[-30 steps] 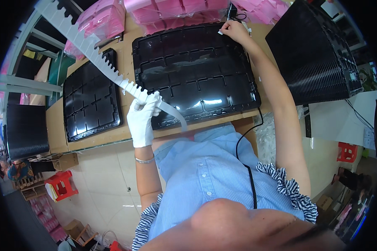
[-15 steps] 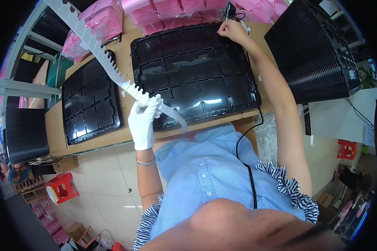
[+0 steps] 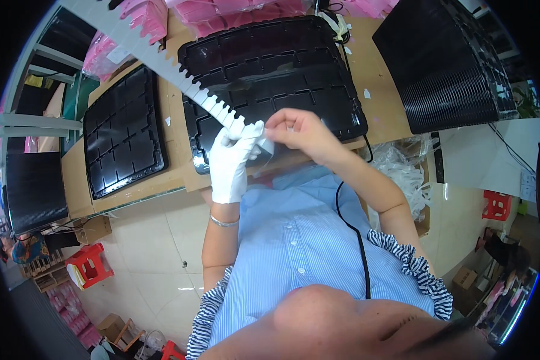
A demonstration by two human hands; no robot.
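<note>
My left hand (image 3: 231, 157), in a white glove, is closed on a long whitish strip (image 3: 162, 69) with small tabs along one edge. The strip runs from the hand up past the upper left of the view, and its short lower end bends down beside the glove. My bare right hand (image 3: 301, 133) meets the gloved fingertips, thumb and forefinger pinched together; what lies between them is too small to tell. Under and behind both hands rests a large black plastic tray (image 3: 270, 66) with moulded compartments. A second black tray (image 3: 126, 132) lies to the left.
Tall stacks of black trays stand at the right (image 3: 441, 72) and far left (image 3: 36, 192). Pink wrapped bundles (image 3: 234, 15) line the table's back. A box of clear plastic scraps (image 3: 405, 174) sits below the table edge. A black cable (image 3: 354, 231) hangs across my front.
My right hand has come from the tray's far right corner back to my left hand. The left hand and strip have shifted slightly right.
</note>
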